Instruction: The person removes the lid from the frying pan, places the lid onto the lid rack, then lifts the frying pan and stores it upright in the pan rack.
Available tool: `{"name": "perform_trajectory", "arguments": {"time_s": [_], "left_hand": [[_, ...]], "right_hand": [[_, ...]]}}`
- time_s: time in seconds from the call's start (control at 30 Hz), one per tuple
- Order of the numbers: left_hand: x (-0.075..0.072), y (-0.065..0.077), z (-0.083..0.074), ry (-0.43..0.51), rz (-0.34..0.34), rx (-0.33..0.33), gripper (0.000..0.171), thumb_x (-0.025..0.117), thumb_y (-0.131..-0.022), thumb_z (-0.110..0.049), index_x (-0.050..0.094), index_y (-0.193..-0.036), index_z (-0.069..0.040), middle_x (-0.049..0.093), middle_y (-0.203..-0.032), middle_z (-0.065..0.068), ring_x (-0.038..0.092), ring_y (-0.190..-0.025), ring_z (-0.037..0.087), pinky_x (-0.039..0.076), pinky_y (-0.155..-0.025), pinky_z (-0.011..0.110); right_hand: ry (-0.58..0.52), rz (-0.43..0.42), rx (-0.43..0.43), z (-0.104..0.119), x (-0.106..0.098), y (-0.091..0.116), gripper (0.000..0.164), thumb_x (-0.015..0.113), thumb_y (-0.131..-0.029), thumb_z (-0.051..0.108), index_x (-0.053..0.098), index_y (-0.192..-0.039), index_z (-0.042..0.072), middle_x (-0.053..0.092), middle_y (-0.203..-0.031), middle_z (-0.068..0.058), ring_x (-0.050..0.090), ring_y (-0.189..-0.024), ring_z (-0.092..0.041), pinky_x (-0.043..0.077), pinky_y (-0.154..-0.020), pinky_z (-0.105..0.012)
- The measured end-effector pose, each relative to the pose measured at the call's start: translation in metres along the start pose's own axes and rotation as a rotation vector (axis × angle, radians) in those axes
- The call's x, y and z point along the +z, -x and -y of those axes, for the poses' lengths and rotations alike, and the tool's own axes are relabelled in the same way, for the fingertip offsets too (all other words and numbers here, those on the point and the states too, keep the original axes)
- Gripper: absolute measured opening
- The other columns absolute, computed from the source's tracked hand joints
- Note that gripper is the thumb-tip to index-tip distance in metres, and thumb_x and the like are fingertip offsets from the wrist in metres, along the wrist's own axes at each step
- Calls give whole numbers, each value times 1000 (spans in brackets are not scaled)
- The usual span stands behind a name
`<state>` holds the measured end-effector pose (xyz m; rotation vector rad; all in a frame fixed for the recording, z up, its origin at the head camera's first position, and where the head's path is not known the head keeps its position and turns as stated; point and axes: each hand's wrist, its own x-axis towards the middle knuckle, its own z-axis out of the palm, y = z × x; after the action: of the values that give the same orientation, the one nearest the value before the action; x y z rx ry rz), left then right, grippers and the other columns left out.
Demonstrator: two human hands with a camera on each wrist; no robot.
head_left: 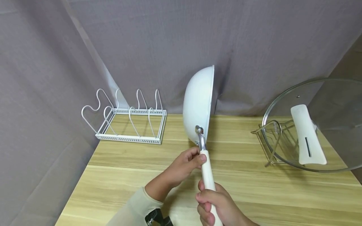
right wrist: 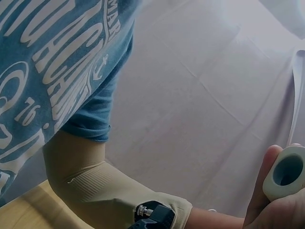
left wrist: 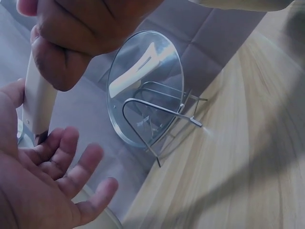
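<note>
A white wok (head_left: 198,103) is held upright on its side above the wooden table, its rim facing right and its long cream handle (head_left: 207,172) toward me. My right hand (head_left: 219,201) grips the handle near its lower end. Closer to the metal neck, my left hand (head_left: 183,164) pinches the handle between thumb and forefinger. In the left wrist view, the other fingers of the left hand (left wrist: 52,181) spread loosely away from it. The handle's hollow end (right wrist: 281,186) shows at the right edge of the right wrist view. The wok's inside is hidden.
On the left of the table (head_left: 135,160) stands a white rack (head_left: 128,139) with wire loops. At the right, a wire stand (head_left: 268,157) holds a glass lid (head_left: 280,103) with a cream handle (head_left: 308,138), tilted up. Grey cloth (head_left: 158,40) hangs behind.
</note>
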<state>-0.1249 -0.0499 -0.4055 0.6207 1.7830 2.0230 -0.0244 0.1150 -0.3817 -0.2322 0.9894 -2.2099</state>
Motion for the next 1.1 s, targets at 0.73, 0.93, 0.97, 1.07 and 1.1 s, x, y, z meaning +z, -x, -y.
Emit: {"name": "perform_trajectory", "arguments": {"time_s": [0.73,0.93,0.97,1.07,1.1], "left_hand": [[4,1,-4,-63,-46,21,46,62,-102,-41,62,-114,4,65,-97,0,63,-95,15,51,-93,42],[4,1,-5,-59,-47,36,48,62,-101,-43,62,-111,4,65,-94,0,63,-94,15,52,-90,36],[4,1,-5,-60,-47,41,50,62,-101,-45,62,-111,4,65,-94,0,63,-94,15,52,-90,37],[5,0,-6,-65,-49,58,53,62,-100,-49,62,-109,4,65,-93,0,62,-93,14,52,-90,39],[5,0,-6,-66,-50,63,54,62,-100,-50,62,-109,3,65,-92,0,62,-93,14,52,-90,39]], "right_hand": [[-2,40,-41,0,1,-1,22,45,-98,0,54,-96,21,55,-65,13,54,-50,-1,45,-48,-18],[-1,36,-42,1,3,-1,22,44,-98,0,53,-96,20,55,-65,13,54,-50,-1,46,-47,-18],[-2,36,-41,1,3,-1,22,44,-98,0,53,-96,20,55,-65,13,54,-50,-1,46,-47,-18],[0,36,-40,2,4,-1,21,44,-97,0,52,-96,20,55,-65,13,54,-50,-1,46,-47,-18],[2,34,-39,3,4,-1,21,44,-97,0,52,-96,20,55,-65,13,54,-50,-1,47,-46,-18]]}}
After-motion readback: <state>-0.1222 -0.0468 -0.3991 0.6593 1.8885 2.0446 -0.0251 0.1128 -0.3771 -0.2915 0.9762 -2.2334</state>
